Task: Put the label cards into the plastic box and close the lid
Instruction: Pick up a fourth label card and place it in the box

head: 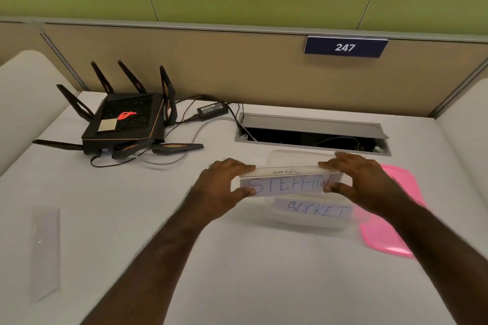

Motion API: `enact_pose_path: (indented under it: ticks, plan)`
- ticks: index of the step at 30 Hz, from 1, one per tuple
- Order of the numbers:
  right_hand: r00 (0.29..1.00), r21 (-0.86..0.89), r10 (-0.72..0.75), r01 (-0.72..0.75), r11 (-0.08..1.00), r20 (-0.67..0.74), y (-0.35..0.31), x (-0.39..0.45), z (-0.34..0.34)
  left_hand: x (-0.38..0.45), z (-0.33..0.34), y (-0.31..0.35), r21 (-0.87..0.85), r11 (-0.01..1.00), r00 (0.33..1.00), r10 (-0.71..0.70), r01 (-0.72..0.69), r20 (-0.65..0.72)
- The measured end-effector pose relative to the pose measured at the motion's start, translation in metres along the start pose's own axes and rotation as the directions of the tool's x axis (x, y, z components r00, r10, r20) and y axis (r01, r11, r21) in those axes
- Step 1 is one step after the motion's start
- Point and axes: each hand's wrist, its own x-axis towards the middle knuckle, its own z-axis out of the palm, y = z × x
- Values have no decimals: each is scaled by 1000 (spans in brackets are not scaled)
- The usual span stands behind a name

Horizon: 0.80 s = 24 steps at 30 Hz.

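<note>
1. on my near left a clear sleeve [45,250] lies flat on the worktop [237,272]
2. my left hand [221,187] and right hand [361,182] each pinch an end of the label cards [287,183], above the plastic box [311,221]
3. a "socket" card [314,210] shows in the box; the pink lid [383,235] lies just right
4. a router [126,119] sits far left

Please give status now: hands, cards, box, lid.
Left hand and right hand: grip on card stack, one at each end, over clear box. SOCKET card in box. Pink lid off, right of box. One sleeve lies far left.
</note>
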Motion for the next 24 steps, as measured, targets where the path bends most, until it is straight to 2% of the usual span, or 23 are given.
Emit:
enact_pose_path:
  ticks: [5, 9, 13, 18, 24]
  plan:
    - [989, -105, 143, -146, 984, -33, 33, -15, 0, 43, 36, 23, 233, 965, 993, 121, -117, -3]
    - [973, -171, 217, -228, 959, -78, 46, -21, 13, 67, 60, 37, 448, 883, 990, 115, -138, 79]
    - [974, -269, 213, -225, 936, -76, 48, -13, 26, 83, 75, 41, 592, 796, 989, 64, -129, 130]
    - [977, -414, 214, -192, 890, 5, 44, 6, 37, 87, 93, 37, 689, 716, 984, -12, -117, 180]
    - [969, -595, 233, -141, 791, 79, 32, 15, 49, 90, 109, 40, 711, 702, 978, -112, -48, 177]
